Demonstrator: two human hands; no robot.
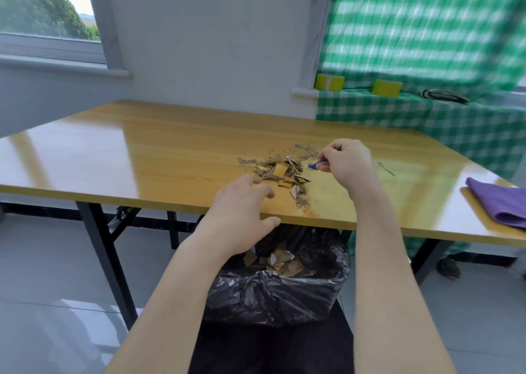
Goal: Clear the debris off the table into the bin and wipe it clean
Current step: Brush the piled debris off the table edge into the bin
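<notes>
Right grip point(345, 164) pinches a blue object point(313, 166) beside debris point(281, 171); left grip point(242, 202) spread over table edge point(113, 200).

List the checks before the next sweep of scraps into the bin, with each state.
1. Brown and yellow paper scraps heaped near the front edge of the wooden table: ok.
2. Black-bagged bin under that edge, below the scraps: ok.
3. Left hand open beside the scraps: ok.
4. Right hand pinches small blue tool: ok.
5. Fine dark dust cleared: not ok.
6. Purple cloth lying on the table: ok.
</notes>
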